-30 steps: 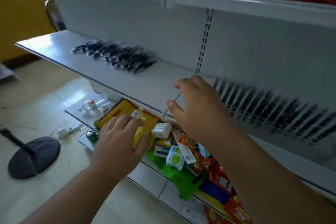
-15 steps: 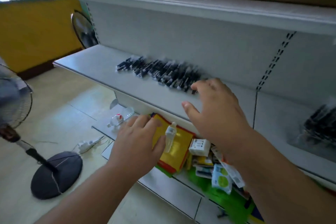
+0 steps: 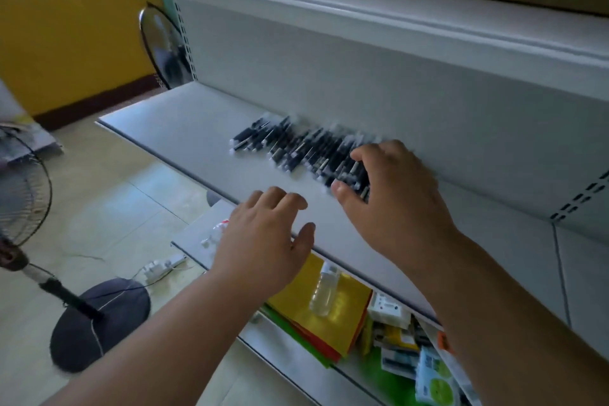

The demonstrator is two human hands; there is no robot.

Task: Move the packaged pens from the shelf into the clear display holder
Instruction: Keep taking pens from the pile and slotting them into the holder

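A row of black packaged pens (image 3: 296, 147) lies on the grey middle shelf (image 3: 184, 122), close to the back panel. My right hand (image 3: 392, 194) hovers over the right end of that row with fingers spread and curled, fingertips at the pens; no pen is clearly gripped. My left hand (image 3: 263, 241) is at the shelf's front edge, fingers apart, holding nothing. No clear display holder shows in this view.
Below, a lower shelf (image 3: 191, 237) carries yellow folders (image 3: 342, 310), a small clear bottle (image 3: 324, 290), boxes and packets. A standing fan (image 3: 23, 208) with its dark base (image 3: 99, 320) is on the tiled floor at left. An upper shelf edge (image 3: 329, 0) overhangs.
The view swung left, bringing the left pile of pens to the middle. Both hands rose from the lower shelf area; the right hand has reached the right end of the pen row.
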